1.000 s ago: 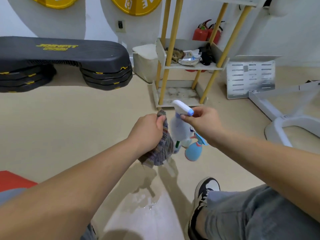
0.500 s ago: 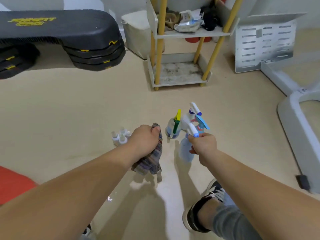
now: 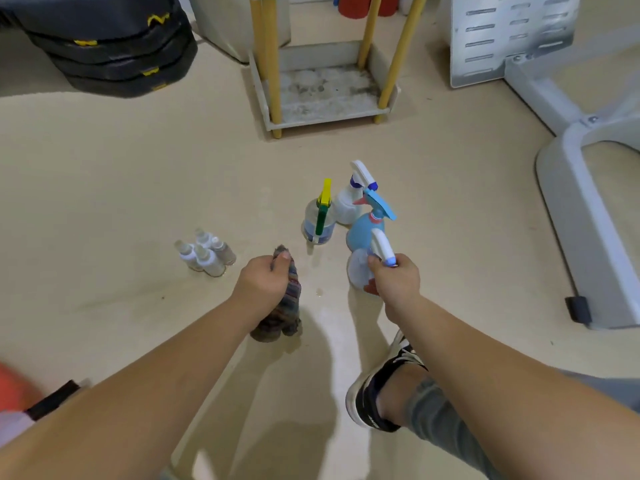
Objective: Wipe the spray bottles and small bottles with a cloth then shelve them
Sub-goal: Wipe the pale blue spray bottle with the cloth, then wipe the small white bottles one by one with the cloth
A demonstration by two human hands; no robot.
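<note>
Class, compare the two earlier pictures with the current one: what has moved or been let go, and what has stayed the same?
The right hand has carried the white spray bottle down from chest height towards the floor beside the blue spray bottle, still gripping it. Unchanged: the left hand holds the cloth; the small bottles stand untouched.

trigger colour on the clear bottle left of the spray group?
Yellow top, green lower part, on the clear spray bottle; head view, the only view, shows it.

Left hand [image 3: 264, 285] grips cloth [image 3: 284, 306]; right hand [image 3: 396, 280] grips spray bottle [image 3: 360, 270].
</note>
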